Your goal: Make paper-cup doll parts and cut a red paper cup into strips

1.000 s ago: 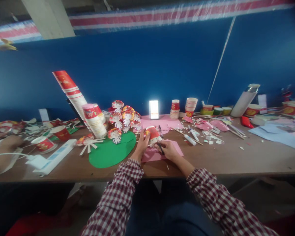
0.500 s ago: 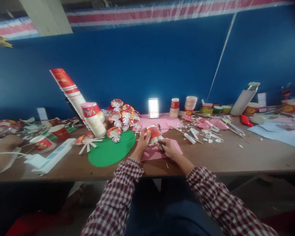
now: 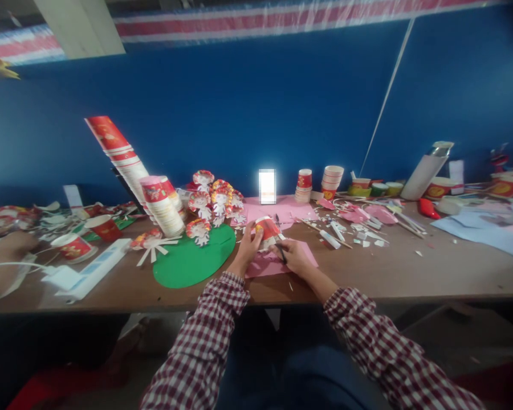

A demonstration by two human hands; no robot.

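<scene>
In the middle of the table, my left hand is closed around a red and white paper cup, tilted on its side. My right hand grips a pair of scissors with dark handles, held at the cup's lower right edge. The blades are mostly hidden by the cup and fingers. Pink paper lies under both hands. Left of them is a green paper oval, with several cut-out paper figures with red and yellow frills standing at its far edge.
Tall stacks of paper cups lean at left, beside a white power strip with a plugged-in cable. A co-worker's hand is at far left. Paper scraps, a glue tube and a leaning white bottle are on the right.
The scissors and right fingers have shifted very slightly at the cup's edge. Both hands otherwise keep the same hold, and the view has moved only a little.
</scene>
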